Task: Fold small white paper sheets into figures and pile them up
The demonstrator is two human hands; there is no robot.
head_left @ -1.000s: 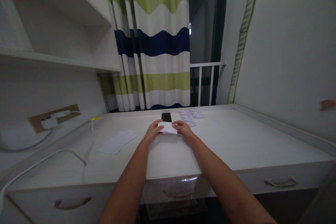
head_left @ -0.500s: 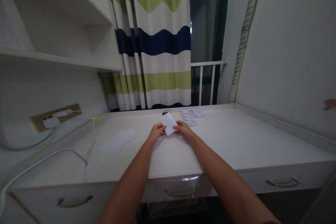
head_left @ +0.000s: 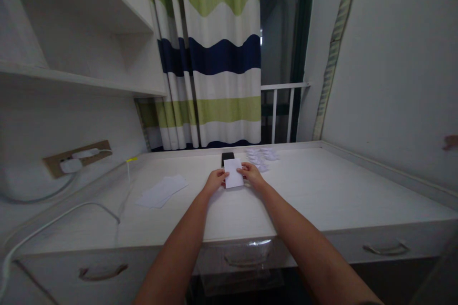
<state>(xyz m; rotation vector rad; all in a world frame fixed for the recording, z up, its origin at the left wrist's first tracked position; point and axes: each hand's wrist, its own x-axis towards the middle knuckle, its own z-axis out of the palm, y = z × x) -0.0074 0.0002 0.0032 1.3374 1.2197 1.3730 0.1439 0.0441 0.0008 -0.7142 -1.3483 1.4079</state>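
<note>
A small white sheet of paper [head_left: 234,174] is held upright between my two hands, just above the desk. My left hand [head_left: 215,180] pinches its left edge, thumb in front and fingers behind. On the opposite edge, my right hand [head_left: 252,175] grips it the same way. Behind the paper lies a black flat object [head_left: 228,157], partly covered. Several folded white paper pieces [head_left: 263,153] sit in rows beyond my right hand. To the left, a loose spread of white sheets [head_left: 162,191] rests on the desk.
The white desk [head_left: 339,186] has a raised rim at the back and right. A white cable [head_left: 89,204] runs across its left side below a socket with plugs [head_left: 71,166]. Shelves [head_left: 82,81] overhang the left. A person's hand [head_left: 450,142] shows at the far right edge.
The paper has turned from a tilt to nearly straight and come slightly lower. More of the black object behind it now shows. Both hands keep their hold.
</note>
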